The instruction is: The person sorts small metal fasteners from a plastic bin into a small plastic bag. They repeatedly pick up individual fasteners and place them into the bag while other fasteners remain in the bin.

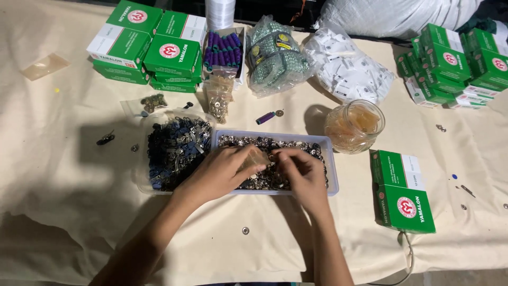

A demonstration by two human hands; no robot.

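Left hand [222, 172] fingers pinch a small clear plastic pouch [257, 159]; right hand [301, 172] fingertips, nearly closed, meet at its mouth, contents too small to tell. Both work over the shallow clear plastic tray [330, 175], full of small silver metal snap buttons [264, 180]. Tray looks barely emptied; bulk remains. Left: clear tub of dark blue zipper pulls [174, 148]. Right: glass jar of clear pouches [354, 126].
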